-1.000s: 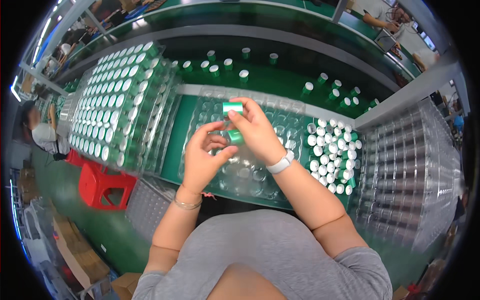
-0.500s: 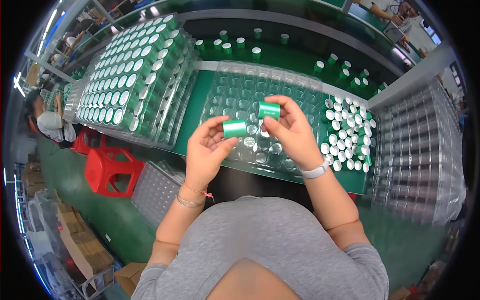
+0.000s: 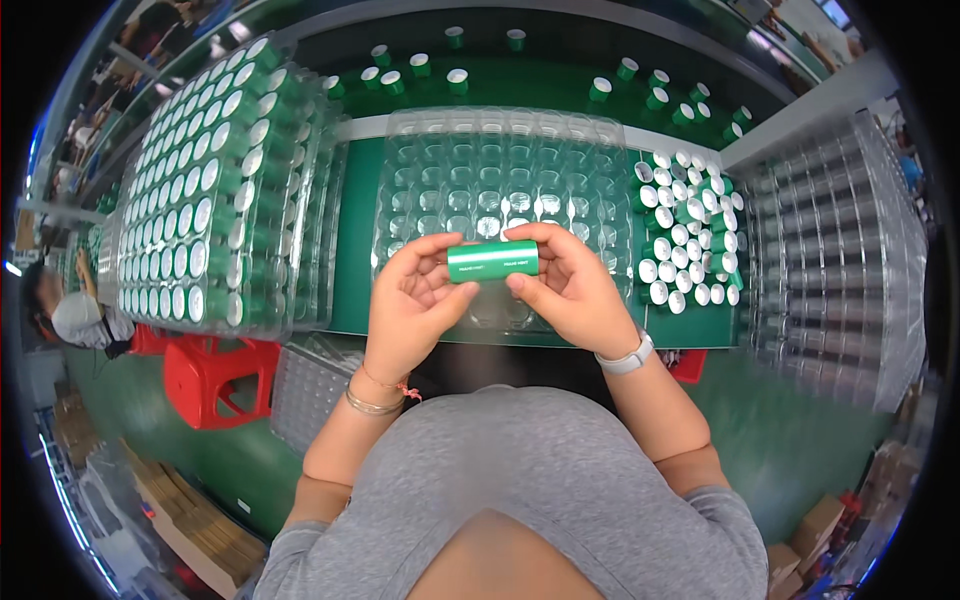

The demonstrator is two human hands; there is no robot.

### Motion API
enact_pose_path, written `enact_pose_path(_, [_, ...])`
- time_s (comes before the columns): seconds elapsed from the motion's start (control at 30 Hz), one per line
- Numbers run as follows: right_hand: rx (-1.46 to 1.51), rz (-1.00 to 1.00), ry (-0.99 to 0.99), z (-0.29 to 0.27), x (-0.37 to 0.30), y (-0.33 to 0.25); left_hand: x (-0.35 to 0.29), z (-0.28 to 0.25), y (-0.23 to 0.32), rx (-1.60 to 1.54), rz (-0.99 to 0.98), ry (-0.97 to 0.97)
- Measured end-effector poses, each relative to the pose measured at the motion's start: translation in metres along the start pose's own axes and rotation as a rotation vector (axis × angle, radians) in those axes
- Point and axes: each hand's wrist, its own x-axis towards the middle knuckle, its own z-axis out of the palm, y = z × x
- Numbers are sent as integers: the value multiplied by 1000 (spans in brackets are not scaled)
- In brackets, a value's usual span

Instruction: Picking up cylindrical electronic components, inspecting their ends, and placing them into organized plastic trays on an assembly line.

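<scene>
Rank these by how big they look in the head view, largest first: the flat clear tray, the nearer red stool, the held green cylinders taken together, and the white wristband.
1. Flat clear tray
2. Nearer red stool
3. Held green cylinders, end to end
4. White wristband

White lettering on the held green cylinders is too small to read.

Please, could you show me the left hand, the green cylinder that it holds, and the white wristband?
Left hand [image 3: 410, 300], head view: middle of the hand.
Green cylinder [image 3: 471, 261], head view: curved side.
White wristband [image 3: 629, 357], head view: outer face of the band.
</scene>
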Motion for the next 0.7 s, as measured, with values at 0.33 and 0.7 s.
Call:
enact_pose_path(0.33, [41,4,83,-13,12,10,31,-4,-6,2,-88,-92])
enact_pose_path(0.7, [17,56,95,-37,19,8,47,-11,-22,122,98,-161])
